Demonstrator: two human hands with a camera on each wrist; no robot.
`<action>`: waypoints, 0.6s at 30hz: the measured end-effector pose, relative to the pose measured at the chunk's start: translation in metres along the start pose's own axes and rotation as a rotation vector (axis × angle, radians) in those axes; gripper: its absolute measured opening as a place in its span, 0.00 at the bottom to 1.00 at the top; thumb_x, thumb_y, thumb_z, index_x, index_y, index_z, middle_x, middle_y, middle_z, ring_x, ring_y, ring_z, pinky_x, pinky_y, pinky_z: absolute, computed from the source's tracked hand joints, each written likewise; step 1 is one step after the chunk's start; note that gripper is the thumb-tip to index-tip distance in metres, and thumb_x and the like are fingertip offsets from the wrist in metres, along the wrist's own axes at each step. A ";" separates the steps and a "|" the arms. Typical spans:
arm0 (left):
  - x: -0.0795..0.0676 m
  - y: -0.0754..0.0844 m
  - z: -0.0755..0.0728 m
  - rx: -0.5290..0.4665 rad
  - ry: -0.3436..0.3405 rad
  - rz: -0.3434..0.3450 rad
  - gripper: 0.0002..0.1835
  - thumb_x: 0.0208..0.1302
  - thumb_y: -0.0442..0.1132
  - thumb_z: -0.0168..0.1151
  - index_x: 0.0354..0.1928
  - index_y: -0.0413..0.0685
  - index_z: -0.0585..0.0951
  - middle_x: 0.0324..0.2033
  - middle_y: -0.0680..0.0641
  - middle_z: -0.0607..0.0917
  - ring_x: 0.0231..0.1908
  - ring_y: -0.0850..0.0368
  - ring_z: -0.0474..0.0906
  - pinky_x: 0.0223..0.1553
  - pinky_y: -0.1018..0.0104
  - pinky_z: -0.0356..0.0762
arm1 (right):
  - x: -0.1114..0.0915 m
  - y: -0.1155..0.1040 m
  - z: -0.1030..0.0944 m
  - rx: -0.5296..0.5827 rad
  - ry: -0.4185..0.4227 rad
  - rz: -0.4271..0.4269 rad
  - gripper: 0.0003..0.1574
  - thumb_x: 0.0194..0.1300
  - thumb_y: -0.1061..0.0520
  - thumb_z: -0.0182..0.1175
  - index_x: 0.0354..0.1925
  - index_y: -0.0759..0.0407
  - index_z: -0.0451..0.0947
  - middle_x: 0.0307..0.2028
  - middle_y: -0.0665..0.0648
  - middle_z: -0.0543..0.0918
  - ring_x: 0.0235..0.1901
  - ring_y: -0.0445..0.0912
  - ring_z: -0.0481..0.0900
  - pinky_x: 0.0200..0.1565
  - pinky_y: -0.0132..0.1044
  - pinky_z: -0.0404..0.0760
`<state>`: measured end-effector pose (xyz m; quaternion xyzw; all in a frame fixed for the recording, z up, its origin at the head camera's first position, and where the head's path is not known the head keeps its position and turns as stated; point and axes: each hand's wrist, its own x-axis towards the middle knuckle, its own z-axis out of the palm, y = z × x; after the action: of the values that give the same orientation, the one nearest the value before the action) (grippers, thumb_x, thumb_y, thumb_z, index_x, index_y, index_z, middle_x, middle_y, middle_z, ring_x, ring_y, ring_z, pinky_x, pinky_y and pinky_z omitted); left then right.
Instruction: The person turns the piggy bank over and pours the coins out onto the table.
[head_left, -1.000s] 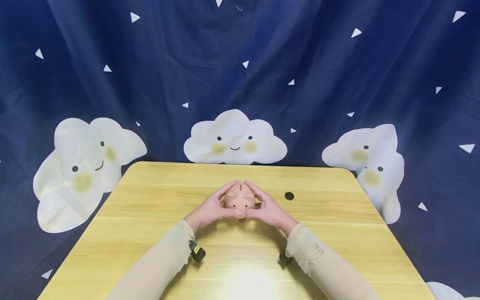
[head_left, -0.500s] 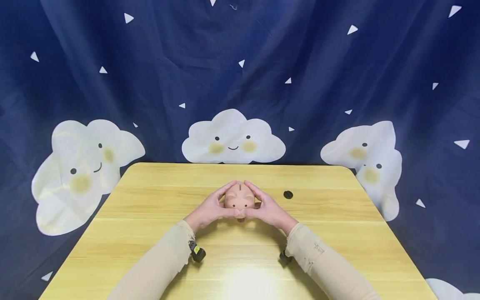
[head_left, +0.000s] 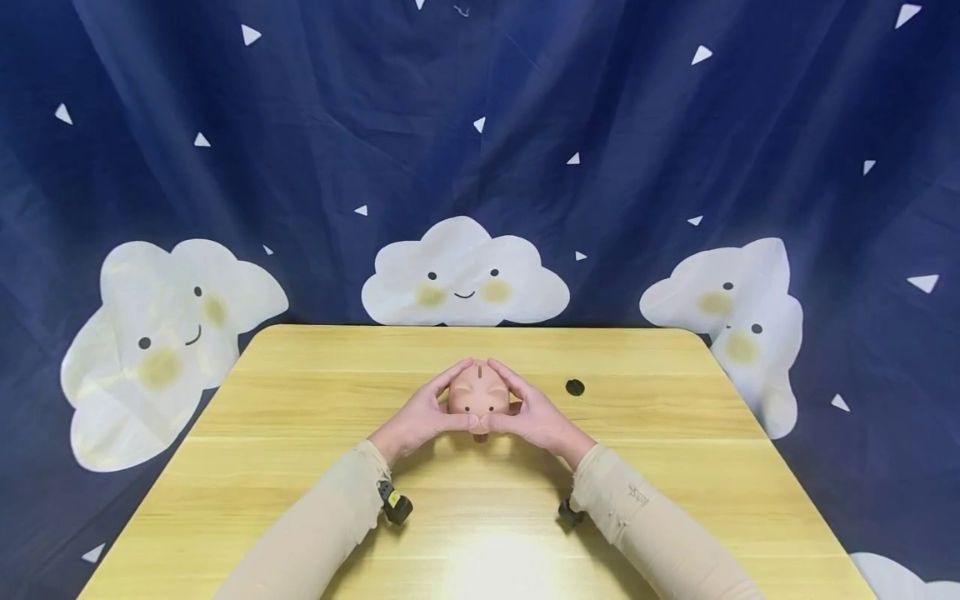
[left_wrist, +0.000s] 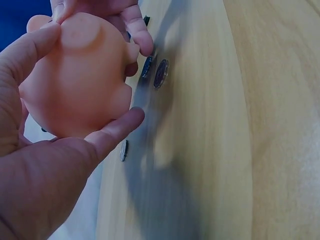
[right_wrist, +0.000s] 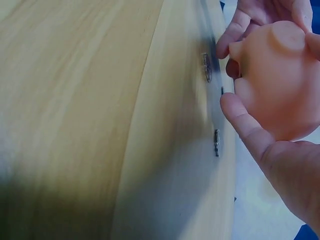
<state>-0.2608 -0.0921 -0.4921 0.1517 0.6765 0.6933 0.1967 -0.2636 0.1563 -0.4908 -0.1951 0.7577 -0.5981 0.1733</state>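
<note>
A pink piggy bank (head_left: 478, 388) is held between both hands, its slot facing up and its face toward me in the head view. My left hand (head_left: 422, 414) grips its left side, fingers spread from thumb at the snout to fingertips at the back. My right hand (head_left: 536, 414) mirrors this on the right, and the thumbs meet over the snout. In the left wrist view, the body of the piggy bank (left_wrist: 80, 75) is above the table, with coins (left_wrist: 160, 74) below it. The right wrist view also shows a coin (right_wrist: 217, 142) on the wood under the hands.
A round black plug (head_left: 574, 387) lies on the light wooden table (head_left: 337, 350) to the right of the piggy bank. Behind the table's far edge hangs a dark blue curtain (head_left: 420, 150) with clouds and triangles. Dark wrist cameras sit on both sleeves.
The hands and piggy bank stay in nearly the same place and grip. The background and plug shift slightly in the frame as the head camera moves a little.
</note>
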 end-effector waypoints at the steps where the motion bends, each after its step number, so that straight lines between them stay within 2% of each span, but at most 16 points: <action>1: 0.000 0.001 0.000 0.000 -0.001 -0.002 0.55 0.62 0.31 0.78 0.83 0.74 0.60 0.84 0.46 0.54 0.67 0.39 0.81 0.64 0.58 0.85 | 0.000 0.000 0.000 0.001 0.001 0.002 0.61 0.67 0.53 0.75 0.85 0.29 0.51 0.83 0.62 0.59 0.59 0.56 0.87 0.62 0.45 0.87; 5: 0.001 0.002 0.000 0.003 -0.002 -0.011 0.56 0.62 0.31 0.78 0.84 0.73 0.59 0.84 0.44 0.54 0.68 0.37 0.79 0.66 0.56 0.84 | 0.000 -0.001 0.000 0.030 0.007 0.026 0.62 0.66 0.53 0.76 0.85 0.29 0.52 0.82 0.63 0.60 0.59 0.57 0.87 0.60 0.48 0.89; 9: 0.001 0.002 0.000 0.010 0.004 -0.025 0.56 0.62 0.33 0.79 0.84 0.72 0.58 0.84 0.43 0.55 0.69 0.37 0.78 0.67 0.55 0.83 | 0.001 -0.003 0.001 0.069 0.008 0.050 0.62 0.66 0.55 0.75 0.85 0.32 0.52 0.82 0.65 0.60 0.58 0.57 0.87 0.58 0.56 0.90; 12: 0.002 0.004 -0.001 0.010 0.005 -0.043 0.56 0.62 0.34 0.79 0.85 0.69 0.57 0.84 0.42 0.55 0.69 0.37 0.78 0.66 0.55 0.84 | 0.002 -0.006 0.001 0.067 0.005 0.071 0.62 0.67 0.55 0.74 0.86 0.35 0.50 0.81 0.65 0.61 0.55 0.55 0.88 0.56 0.60 0.90; 15: 0.000 0.009 -0.001 0.014 0.002 -0.058 0.55 0.63 0.34 0.79 0.85 0.70 0.58 0.83 0.42 0.57 0.67 0.40 0.80 0.64 0.56 0.85 | 0.001 -0.012 0.001 0.068 0.007 0.085 0.61 0.67 0.54 0.73 0.86 0.34 0.51 0.81 0.66 0.63 0.50 0.55 0.88 0.55 0.60 0.90; 17: -0.002 0.017 0.000 0.052 0.009 -0.028 0.54 0.62 0.36 0.80 0.84 0.74 0.60 0.83 0.44 0.58 0.64 0.41 0.82 0.62 0.56 0.87 | -0.002 -0.019 0.001 0.040 0.033 0.056 0.61 0.66 0.53 0.75 0.85 0.31 0.52 0.80 0.63 0.64 0.50 0.54 0.88 0.55 0.56 0.90; 18: -0.003 0.022 0.001 0.089 0.015 0.010 0.54 0.61 0.37 0.80 0.83 0.75 0.61 0.83 0.45 0.58 0.64 0.41 0.82 0.61 0.56 0.87 | -0.005 -0.023 0.001 0.027 0.054 0.020 0.61 0.66 0.53 0.76 0.85 0.30 0.53 0.80 0.63 0.65 0.52 0.55 0.87 0.55 0.54 0.91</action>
<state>-0.2590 -0.0931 -0.4704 0.1585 0.7073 0.6646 0.1812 -0.2570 0.1532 -0.4683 -0.1689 0.7561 -0.6114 0.1614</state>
